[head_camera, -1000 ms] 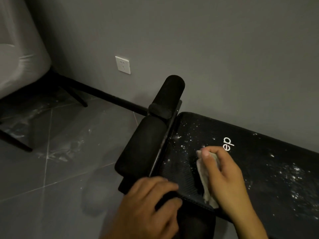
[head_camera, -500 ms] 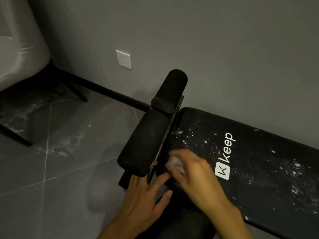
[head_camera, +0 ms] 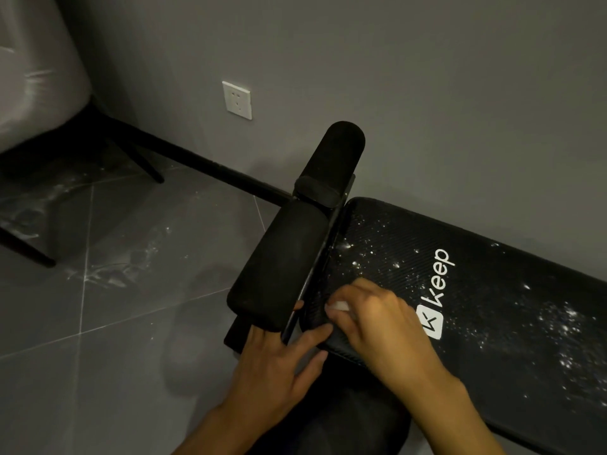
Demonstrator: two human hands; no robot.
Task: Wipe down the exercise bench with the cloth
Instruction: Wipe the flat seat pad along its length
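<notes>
Head view shows my right hand (head_camera: 377, 323) pinching the cloth (head_camera: 338, 305) on the near corner of the bench (head_camera: 492, 290), my left hand (head_camera: 279, 359) flat, fingers spread, by the edge, and the small cloth could slip and miss the dust (head_camera: 565, 326).

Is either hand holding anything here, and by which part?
The right hand grips a white cloth, bunched under its fingers with only a corner showing. The left hand holds nothing; its straight fingers touch the exercise bench.
</notes>
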